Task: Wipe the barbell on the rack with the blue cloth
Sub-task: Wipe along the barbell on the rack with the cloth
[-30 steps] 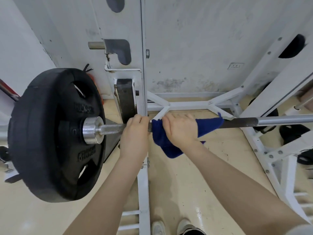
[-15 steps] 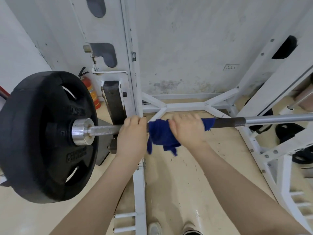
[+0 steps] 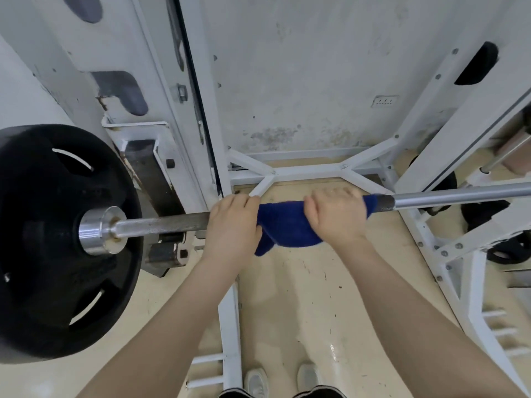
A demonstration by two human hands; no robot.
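Observation:
The steel barbell (image 3: 459, 196) lies across the white rack (image 3: 198, 168), with a black weight plate (image 3: 43, 242) on its left end. A blue cloth (image 3: 284, 222) is wrapped over the bar near the rack upright. My right hand (image 3: 336, 216) grips the cloth around the bar. My left hand (image 3: 232, 225) grips the bare bar just left of the cloth, touching its edge. The bar under both hands and the cloth is hidden.
A white rack base rail (image 3: 230, 326) runs along the floor under my left arm. White cross braces (image 3: 304, 173) sit against the wall behind. More black plates (image 3: 505, 242) and rack frame stand at the right. My shoes (image 3: 284, 380) are at the bottom edge.
My right hand has slid the cloth a little to the right along the bar, and the cloth's loose end now hangs nearer my left hand. My left hand stays gripping the bar.

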